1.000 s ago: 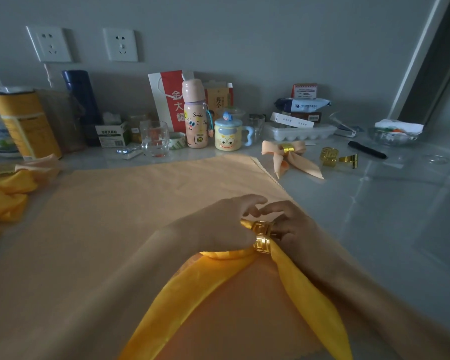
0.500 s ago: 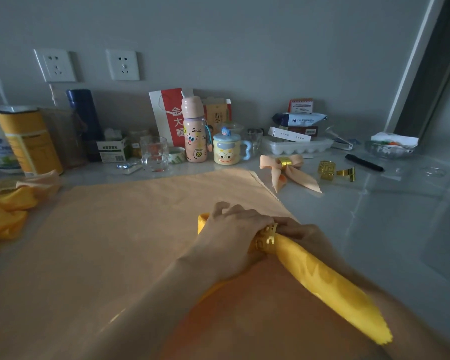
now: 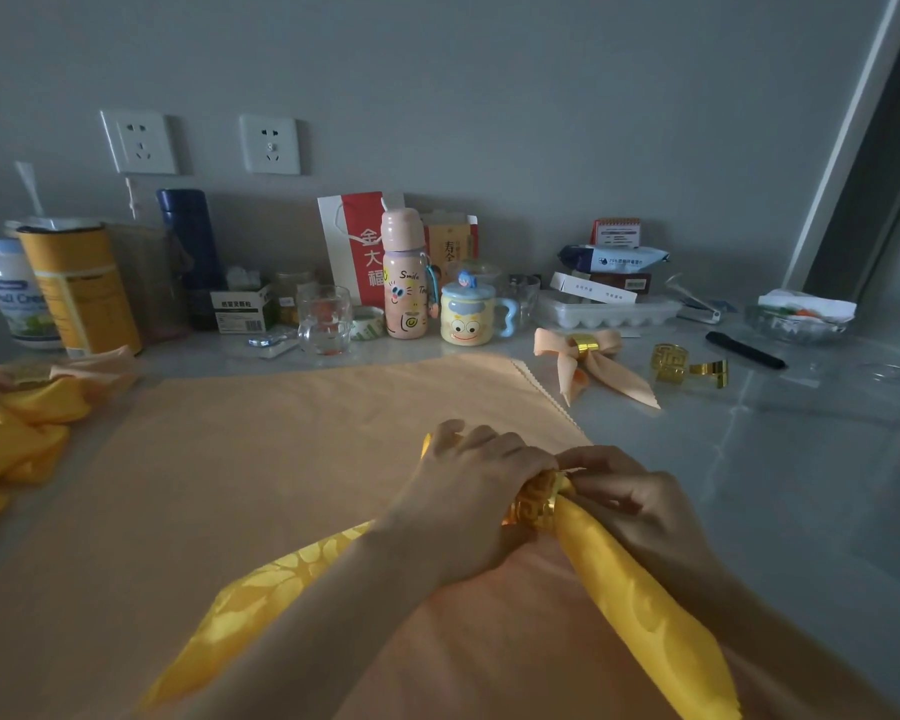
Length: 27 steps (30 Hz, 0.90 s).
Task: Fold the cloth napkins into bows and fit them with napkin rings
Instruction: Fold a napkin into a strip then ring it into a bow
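A bright yellow napkin (image 3: 640,600) lies across a spread peach cloth (image 3: 261,459), its two tails running toward me left and right. A gold napkin ring (image 3: 533,504) sits around its gathered middle. My left hand (image 3: 468,491) grips the napkin's bundled part left of the ring and hides it. My right hand (image 3: 640,506) pinches the cloth at the ring's right side. A finished peach bow (image 3: 593,368) with a gold ring lies at the back right. Two spare gold rings (image 3: 684,363) lie beside it.
More yellow and peach napkins (image 3: 22,423) are piled at the left edge. Bottles, cups, tins, boxes and an egg tray (image 3: 606,311) line the wall. A black pen (image 3: 744,350) and a glass dish (image 3: 796,324) sit on the grey counter (image 3: 801,485) at the right.
The left tail of the yellow napkin has swung back into sight at lower left. My right hand has come out from under the napkin and now pinches at the ring.
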Each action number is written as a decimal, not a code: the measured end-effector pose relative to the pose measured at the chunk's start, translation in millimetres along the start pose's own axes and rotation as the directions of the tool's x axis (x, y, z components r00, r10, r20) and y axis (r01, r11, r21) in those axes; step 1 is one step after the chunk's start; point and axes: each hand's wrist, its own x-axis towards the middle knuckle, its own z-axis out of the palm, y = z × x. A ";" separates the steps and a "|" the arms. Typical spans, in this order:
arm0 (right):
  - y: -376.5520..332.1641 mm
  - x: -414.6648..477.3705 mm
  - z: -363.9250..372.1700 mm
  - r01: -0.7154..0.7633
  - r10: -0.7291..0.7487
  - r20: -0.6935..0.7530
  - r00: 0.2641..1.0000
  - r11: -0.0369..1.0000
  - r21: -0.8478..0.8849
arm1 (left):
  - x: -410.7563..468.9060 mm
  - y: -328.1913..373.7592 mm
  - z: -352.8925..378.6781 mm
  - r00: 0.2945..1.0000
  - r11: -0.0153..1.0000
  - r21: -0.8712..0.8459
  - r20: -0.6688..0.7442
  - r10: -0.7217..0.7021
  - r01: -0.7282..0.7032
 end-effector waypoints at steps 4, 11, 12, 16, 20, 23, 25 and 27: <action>-0.9 -3.4 4.7 0.111 -0.124 -0.051 0.991 0.972 -0.207 | -2.2 -0.1 0.3 1.000 1.000 -0.001 0.005 0.024 -0.024; -0.3 1.4 -0.9 -0.151 0.149 -0.140 0.979 0.988 -0.008 | -7.7 -19.7 8.9 0.998 0.988 0.146 0.023 -0.052 0.049; -2.8 1.6 0.3 -0.146 0.136 -0.123 0.983 0.987 -0.070 | -9.0 -21.5 9.8 0.999 0.990 0.139 0.005 -0.033 0.032; -15.3 6.7 -4.7 -0.380 0.380 -0.026 0.925 0.924 -0.034 | -8.2 -28.8 12.5 0.985 0.981 0.193 -0.173 0.020 0.014; -28.6 14.5 -8.1 -0.581 0.552 0.236 0.800 0.810 0.077 | -4.5 -24.8 14.1 0.935 0.966 0.260 -0.343 0.087 0.006; -31.3 24.3 -6.9 -0.619 0.599 0.172 0.782 0.779 0.103 | -4.6 -27.5 5.6 0.949 0.984 0.178 -0.311 0.048 0.009; -32.6 27.9 -7.6 -0.634 0.619 0.142 0.772 0.767 0.101 | -4.6 -29.2 -8.7 0.965 0.965 -0.204 -0.170 -0.199 0.163; -31.5 31.1 -8.4 -0.645 0.633 0.124 0.764 0.750 0.149 | -4.2 -30.1 -18.4 0.880 0.715 -0.575 0.020 -0.474 0.398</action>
